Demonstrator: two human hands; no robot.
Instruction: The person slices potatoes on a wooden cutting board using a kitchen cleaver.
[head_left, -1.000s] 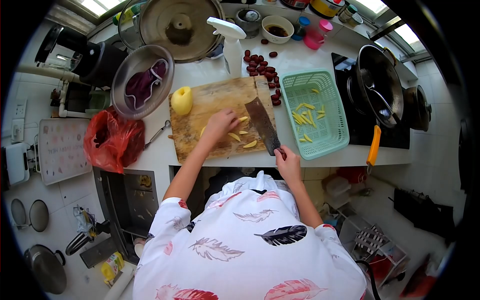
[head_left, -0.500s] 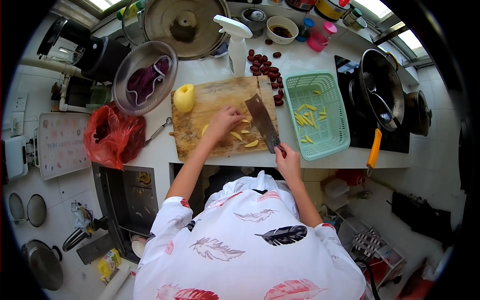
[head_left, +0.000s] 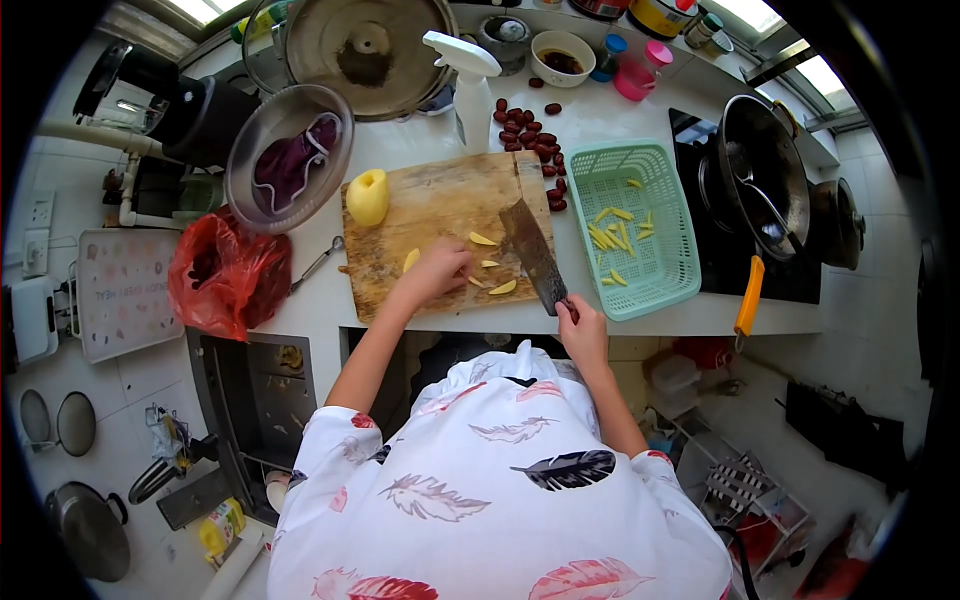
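Observation:
My right hand [head_left: 584, 332] grips the handle of a cleaver [head_left: 533, 255], whose dark, stained blade slants over the right side of a wooden cutting board [head_left: 420, 190]. My left hand [head_left: 443, 268] is low over the board's middle, its fingers bent together and pointing down among pale yellow potato pieces. What the fingertips hold, if anything, is hidden. One potato slice [head_left: 482, 239] lies just beyond the fingers, and another potato piece [head_left: 503, 287] is nearer the blade. At the board's upper left sits a peeled potato [head_left: 368, 198] with a cut face.
Right of the board, a green plastic basket [head_left: 635, 160] holds several potato strips. Red dates [head_left: 527, 128] and a white spray bottle [head_left: 471, 95] stand behind. A wok [head_left: 755, 140] is on the stove; a red plastic bag [head_left: 228, 280] and peeler [head_left: 318, 264] lie left.
My left hand has drawn back slightly toward the left and front, uncovering a potato slice beyond it. The cleaver has shifted slightly right and toward me.

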